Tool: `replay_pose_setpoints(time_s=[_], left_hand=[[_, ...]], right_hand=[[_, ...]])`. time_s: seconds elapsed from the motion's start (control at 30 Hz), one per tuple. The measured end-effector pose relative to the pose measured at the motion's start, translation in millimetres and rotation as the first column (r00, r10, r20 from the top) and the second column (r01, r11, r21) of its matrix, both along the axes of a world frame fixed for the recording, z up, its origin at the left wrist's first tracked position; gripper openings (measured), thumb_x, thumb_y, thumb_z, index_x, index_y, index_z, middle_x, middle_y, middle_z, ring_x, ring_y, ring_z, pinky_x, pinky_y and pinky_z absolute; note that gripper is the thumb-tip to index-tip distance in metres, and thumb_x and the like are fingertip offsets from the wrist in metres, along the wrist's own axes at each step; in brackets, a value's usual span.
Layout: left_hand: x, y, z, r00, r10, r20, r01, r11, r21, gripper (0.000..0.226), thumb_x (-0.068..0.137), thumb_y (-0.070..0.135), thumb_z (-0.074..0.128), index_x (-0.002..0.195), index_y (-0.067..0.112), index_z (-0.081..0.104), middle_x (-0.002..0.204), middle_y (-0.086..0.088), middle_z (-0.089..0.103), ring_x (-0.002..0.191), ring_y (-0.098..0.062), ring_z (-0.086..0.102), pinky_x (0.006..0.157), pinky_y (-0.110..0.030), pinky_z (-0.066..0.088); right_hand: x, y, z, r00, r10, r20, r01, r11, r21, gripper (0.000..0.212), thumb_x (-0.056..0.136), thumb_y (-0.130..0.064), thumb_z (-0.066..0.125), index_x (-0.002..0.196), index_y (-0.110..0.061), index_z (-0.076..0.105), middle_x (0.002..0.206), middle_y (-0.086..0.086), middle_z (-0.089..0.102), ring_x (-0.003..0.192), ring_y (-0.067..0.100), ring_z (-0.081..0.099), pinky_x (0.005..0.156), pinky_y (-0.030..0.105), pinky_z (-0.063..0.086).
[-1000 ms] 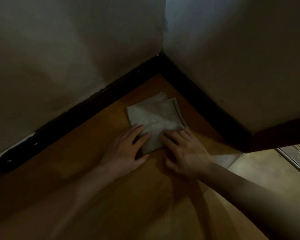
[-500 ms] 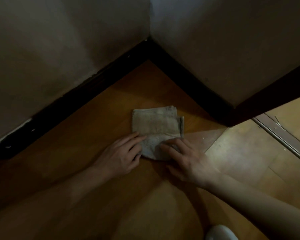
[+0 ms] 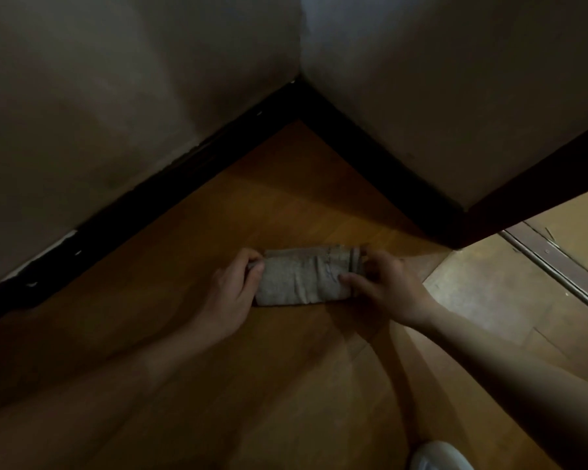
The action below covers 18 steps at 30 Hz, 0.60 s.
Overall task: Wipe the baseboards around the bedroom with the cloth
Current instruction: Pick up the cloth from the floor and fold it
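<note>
Cloth [image 3: 302,279] is folded into a fat strip on the floor [image 3: 286,385], nearer me than the corner baseboards [image 3: 184,184], not touching them. L hand [image 3: 230,293] pinches its left end, R hand [image 3: 387,286] grips the right. Prob light, soft n floppy, so I'd hold it across the fold.

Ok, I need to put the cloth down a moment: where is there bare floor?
Bare floor lies in the wedge between the two black baseboards and the cloth, and right of the right hand up to the threshold strip. Crowded: the middle, where the left hand and right hand grip the cloth.
</note>
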<state>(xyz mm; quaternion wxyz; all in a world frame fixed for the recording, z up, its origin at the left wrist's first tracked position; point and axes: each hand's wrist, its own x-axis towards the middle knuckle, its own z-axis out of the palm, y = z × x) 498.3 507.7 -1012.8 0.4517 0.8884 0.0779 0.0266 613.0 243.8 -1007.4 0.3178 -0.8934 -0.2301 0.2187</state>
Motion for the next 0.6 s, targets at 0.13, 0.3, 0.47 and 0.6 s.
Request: replay_pose_setpoints(time_s=[0.13, 0.3, 0.47, 0.6], left_hand=[[18, 1, -4, 0.998, 0.034, -0.061, -0.029, 0.997, 0.074, 0.012, 0.105, 0.027, 0.052, 0.107, 0.017, 0.059, 0.094, 0.001, 0.064, 0.080, -0.007, 0.059, 0.067, -0.023, 0.043], [29, 14, -16, 0.974, -0.220, -0.046, 0.224, 0.937, 0.269, 0.034, 0.103, 0.031, 0.056, 0.134, 0.018, 0.060, 0.128, -0.001, 0.052, 0.118, -0.015, 0.050, 0.102, -0.033, 0.042], [27, 21, -21, 0.896, -0.444, 0.017, 0.402, 0.828, 0.392, 0.043, 0.101, 0.040, 0.049, 0.138, 0.020, 0.058, 0.118, -0.005, 0.057, 0.099, -0.014, 0.055, 0.082, -0.028, 0.050], [21, 16, -20, 0.811, -0.585, 0.006, 0.503, 0.703, 0.503, 0.042, 0.101, 0.043, 0.047, 0.136, 0.023, 0.060, 0.100, 0.002, 0.060, 0.086, -0.013, 0.053, 0.069, -0.034, 0.050]], right_hand=[[2, 10, -7, 0.993, -0.114, 0.039, 0.116, 0.992, -0.047, 0.055, 0.091, -0.042, 0.068, 0.137, -0.021, 0.048, 0.092, -0.005, 0.064, 0.069, 0.006, 0.062, 0.055, 0.019, 0.049], [2, 15, -11, 0.981, -0.130, 0.145, 0.139, 0.989, -0.051, 0.047, 0.094, -0.031, 0.065, 0.135, -0.020, 0.045, 0.086, 0.001, 0.063, 0.069, 0.019, 0.062, 0.057, 0.031, 0.046], [6, 10, -13, 0.955, -0.159, 0.250, 0.176, 0.983, -0.046, 0.044, 0.090, -0.033, 0.070, 0.125, -0.018, 0.049, 0.112, 0.005, 0.056, 0.089, 0.023, 0.061, 0.071, 0.042, 0.056], [12, 11, -12, 0.911, -0.106, 0.399, 0.165, 0.980, -0.115, 0.026, 0.091, -0.044, 0.063, 0.099, -0.021, 0.053, 0.093, -0.002, 0.054, 0.073, 0.018, 0.056, 0.059, 0.039, 0.054]])
